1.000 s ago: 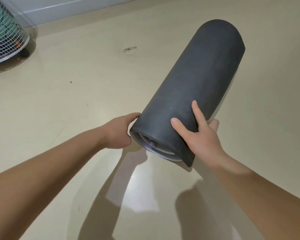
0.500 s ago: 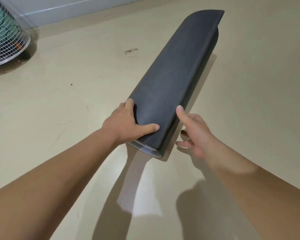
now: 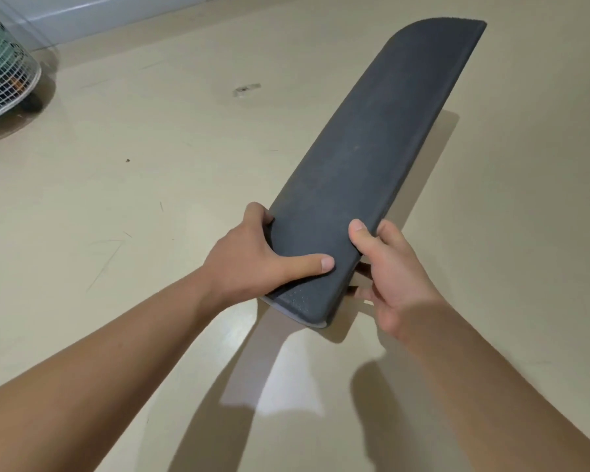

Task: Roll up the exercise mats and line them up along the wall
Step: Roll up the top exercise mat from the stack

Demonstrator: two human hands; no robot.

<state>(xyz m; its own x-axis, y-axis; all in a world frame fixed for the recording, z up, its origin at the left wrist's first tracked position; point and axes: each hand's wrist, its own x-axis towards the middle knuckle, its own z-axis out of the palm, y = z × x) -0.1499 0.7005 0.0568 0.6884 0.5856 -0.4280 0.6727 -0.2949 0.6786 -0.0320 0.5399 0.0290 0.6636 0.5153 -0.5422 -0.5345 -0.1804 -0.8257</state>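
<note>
From the head camera, the dark grey rolled foam exercise mat stretches from the middle of the picture up toward the top right, over a glossy beige floor. It looks pressed into a flattish bundle rather than a round tube, with pale inner layers showing at its near end.

The person's left hand grips the near end on its left edge, fingers curled around the side and the thumb laid flat across the top. The right hand clasps the opposite edge, thumb pressing on top and fingers tucked underneath.

The near end seems raised off the floor, judging by the shadow below it. Whether the far end touches down cannot be told.

A white wire-mesh fan cage stands at the top left, near the pale wall.

The mat is probably light and soft. The foam gives under the thumbs, and its matte skin should offer good friction. The roll is likely to spring open if released, so holding across the loose outer edge near one end, as here, seems wise. Supporting the middle would limit sagging when it is carried to the wall.
</note>
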